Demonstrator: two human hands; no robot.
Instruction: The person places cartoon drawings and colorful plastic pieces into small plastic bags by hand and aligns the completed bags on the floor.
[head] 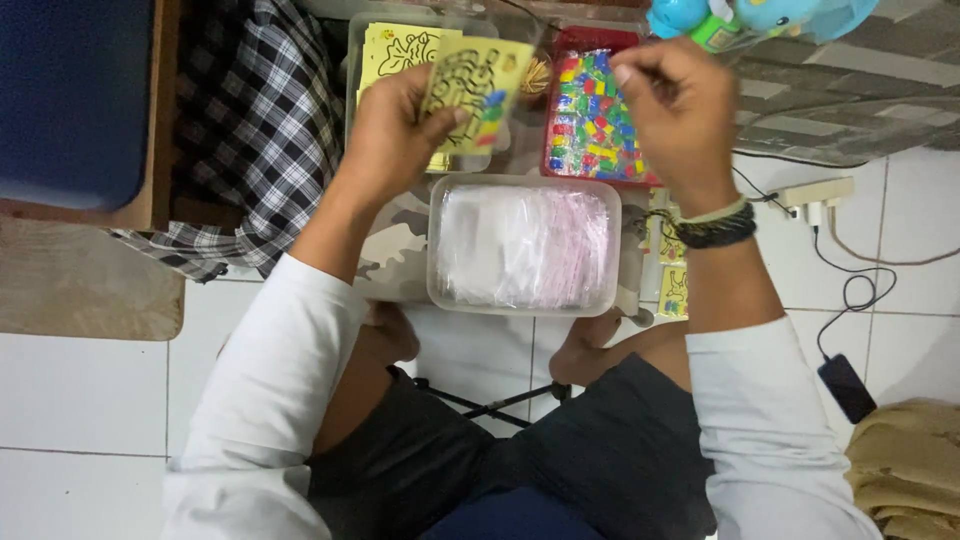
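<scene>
The left hand [395,130] has its grip clamped on a yellow card [474,92] with a black outline drawing and a strip of coloured squares, holding it up over a clear tray of more yellow cards [400,45]. The right hand [672,110] hovers above a red tray of small coloured pieces [590,125], fingertips pinched together, though I cannot tell whether anything sits between them. Just below both, a clear tub of plastic sleeves [523,245] rests on the camouflage-patterned table [395,250].

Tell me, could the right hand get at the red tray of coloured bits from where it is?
Probably yes. The right hand hovers just over the red tray, pinched but seemingly empty, and nothing lies between them.
</scene>
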